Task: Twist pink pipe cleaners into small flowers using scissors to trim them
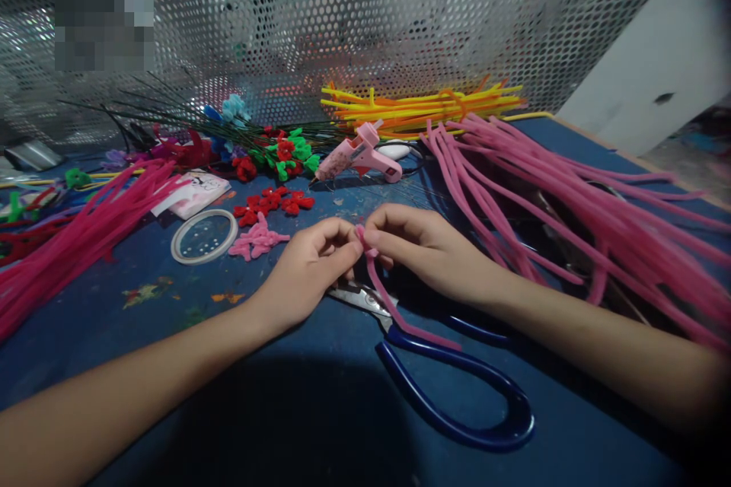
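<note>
A pink pipe cleaner (379, 279) has its upper end bunched into a small folded shape between both hands, and its tail hangs down over the scissors. My left hand (320, 259) pinches that folded end from the left. From the right, my right hand (414, 243) grips it with thumb and fingers. Blue-handled scissors (491, 373) lie on the table just below the hands, their blades partly hidden. Left of my left hand rest pink folded flower shapes (258, 237), with red ones (274, 202) behind them.
A pink glue gun (365, 154) stands behind the hands. Long pink pipe cleaners (548, 183) spread at right, magenta ones (97, 221) at left, yellow ones (422, 106) at back. A tape roll (204, 237) lies left of the flowers. A perforated metal panel (343, 23) borders the blue table (228, 396).
</note>
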### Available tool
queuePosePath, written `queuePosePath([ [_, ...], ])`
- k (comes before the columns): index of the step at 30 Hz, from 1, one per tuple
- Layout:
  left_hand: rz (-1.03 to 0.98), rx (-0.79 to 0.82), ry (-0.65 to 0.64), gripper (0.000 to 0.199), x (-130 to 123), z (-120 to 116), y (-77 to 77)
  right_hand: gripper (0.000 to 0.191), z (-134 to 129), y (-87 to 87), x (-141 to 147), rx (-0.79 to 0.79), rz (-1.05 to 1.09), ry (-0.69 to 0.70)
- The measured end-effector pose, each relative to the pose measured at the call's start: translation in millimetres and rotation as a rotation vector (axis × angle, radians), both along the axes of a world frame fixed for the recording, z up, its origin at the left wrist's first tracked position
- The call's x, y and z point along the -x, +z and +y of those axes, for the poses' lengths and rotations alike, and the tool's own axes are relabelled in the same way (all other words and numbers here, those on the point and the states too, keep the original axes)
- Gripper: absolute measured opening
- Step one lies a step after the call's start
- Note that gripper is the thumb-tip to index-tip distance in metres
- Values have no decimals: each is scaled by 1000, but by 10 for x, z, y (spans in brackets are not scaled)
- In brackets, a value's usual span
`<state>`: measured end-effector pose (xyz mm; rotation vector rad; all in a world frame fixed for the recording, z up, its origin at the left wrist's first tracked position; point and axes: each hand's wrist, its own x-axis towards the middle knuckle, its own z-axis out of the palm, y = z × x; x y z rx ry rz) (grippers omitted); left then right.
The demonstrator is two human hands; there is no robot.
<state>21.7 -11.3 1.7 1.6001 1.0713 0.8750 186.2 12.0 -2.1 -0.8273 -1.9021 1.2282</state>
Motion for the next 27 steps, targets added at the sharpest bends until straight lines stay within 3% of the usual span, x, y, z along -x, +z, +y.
queuePosePath([
  [27,-42,103,-10,7,11,34,13,16,17,-39,-21,-118,-140,-30],
])
